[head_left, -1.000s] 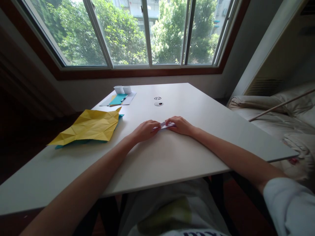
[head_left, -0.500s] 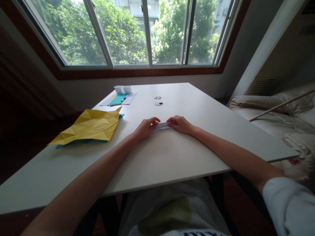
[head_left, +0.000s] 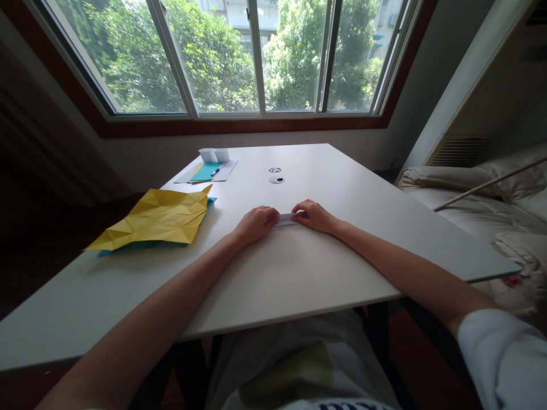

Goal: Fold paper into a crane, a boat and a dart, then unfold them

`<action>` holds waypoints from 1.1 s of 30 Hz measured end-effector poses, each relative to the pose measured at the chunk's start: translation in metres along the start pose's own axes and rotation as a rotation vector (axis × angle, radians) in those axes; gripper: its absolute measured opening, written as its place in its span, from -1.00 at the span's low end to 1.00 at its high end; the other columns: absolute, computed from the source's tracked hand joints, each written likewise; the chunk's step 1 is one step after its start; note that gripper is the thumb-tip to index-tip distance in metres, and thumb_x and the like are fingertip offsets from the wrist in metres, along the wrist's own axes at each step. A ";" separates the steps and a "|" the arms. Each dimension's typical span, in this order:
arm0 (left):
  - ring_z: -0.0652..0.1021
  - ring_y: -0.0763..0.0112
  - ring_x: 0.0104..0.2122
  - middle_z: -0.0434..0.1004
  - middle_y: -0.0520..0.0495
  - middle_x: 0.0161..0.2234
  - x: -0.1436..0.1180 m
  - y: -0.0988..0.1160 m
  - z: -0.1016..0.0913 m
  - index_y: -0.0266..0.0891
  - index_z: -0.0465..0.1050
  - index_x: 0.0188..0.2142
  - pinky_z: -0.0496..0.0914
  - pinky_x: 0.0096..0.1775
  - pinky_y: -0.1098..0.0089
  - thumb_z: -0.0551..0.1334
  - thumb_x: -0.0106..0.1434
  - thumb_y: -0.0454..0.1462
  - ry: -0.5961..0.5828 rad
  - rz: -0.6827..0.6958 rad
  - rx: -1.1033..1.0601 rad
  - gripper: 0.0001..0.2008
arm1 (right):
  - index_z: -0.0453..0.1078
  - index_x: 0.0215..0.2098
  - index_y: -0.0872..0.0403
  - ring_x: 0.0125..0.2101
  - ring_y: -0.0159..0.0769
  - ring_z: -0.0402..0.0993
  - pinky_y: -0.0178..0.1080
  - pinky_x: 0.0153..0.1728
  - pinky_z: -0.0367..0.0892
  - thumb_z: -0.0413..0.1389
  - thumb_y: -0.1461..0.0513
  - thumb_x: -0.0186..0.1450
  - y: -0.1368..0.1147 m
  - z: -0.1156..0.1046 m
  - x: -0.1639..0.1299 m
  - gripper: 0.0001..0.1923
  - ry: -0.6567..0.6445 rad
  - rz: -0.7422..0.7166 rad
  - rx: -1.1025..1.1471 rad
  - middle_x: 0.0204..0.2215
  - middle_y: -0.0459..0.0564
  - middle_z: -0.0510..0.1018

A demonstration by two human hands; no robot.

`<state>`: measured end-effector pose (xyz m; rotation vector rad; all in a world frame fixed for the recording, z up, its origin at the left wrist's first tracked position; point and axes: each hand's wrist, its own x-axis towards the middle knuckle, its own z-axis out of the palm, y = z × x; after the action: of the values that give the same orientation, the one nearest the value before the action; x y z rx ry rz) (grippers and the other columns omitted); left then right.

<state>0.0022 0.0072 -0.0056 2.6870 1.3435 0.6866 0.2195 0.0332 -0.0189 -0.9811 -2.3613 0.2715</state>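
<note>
Paper (head_left: 285,220), white and folded narrow, sits on the worktop (head_left: 265,279) between near and far edges; I have its 2 ends pinched by left hand (head_left: 256,224) and right hand (head_left: 315,217), fingers nearly closed.

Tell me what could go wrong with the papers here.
The white paper could crease crookedly if the left hand and right hand, gripping it from either side, press unevenly. The yellow paper, lying over teal paper with one corner at the left edge of the table, might slip off if brushed.
</note>
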 end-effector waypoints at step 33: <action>0.43 0.27 -0.23 0.44 -0.10 -0.25 0.002 0.002 0.004 -0.19 0.44 -0.27 0.32 -0.20 0.30 -0.01 0.28 -0.19 0.023 -0.053 0.125 -0.73 | 0.39 -0.19 0.06 -0.11 -0.19 0.27 -0.14 -0.10 0.16 0.05 0.26 0.21 0.004 -0.002 0.003 -0.80 -0.126 -0.028 -0.106 -0.20 0.04 0.48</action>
<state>0.0068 0.0083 -0.0079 2.7345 1.5056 0.6513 0.2210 0.0387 -0.0177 -1.0052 -2.5242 0.2041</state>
